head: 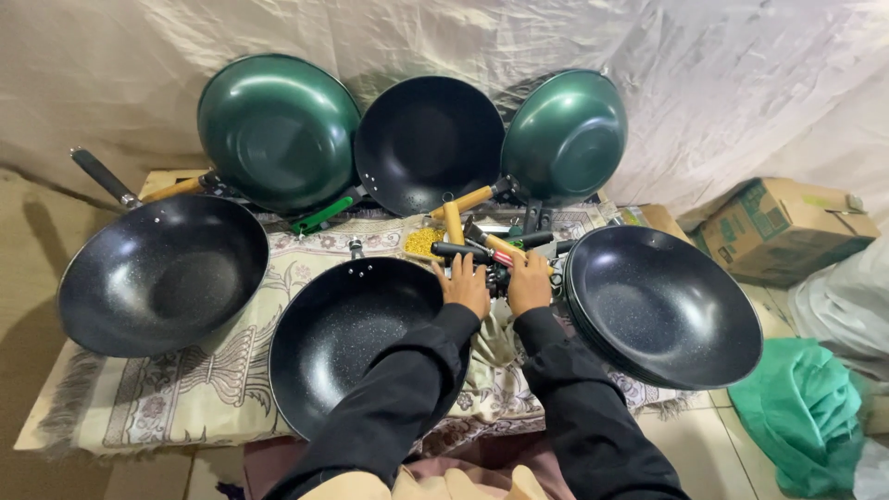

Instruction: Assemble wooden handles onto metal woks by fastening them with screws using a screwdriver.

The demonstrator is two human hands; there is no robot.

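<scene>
Both hands, the left hand [466, 285] and right hand [529, 281], are laid side by side on a pile of loose pan handles [482, 248]; whether anything is gripped cannot be told. A black wok [343, 333] is seen left of them, stacked black woks [667, 310] right.

Speckled matt-black woks [347, 333], glossy green woks [278, 130] — wooden handles [452, 220], woven patterned cloth [185, 380].
</scene>
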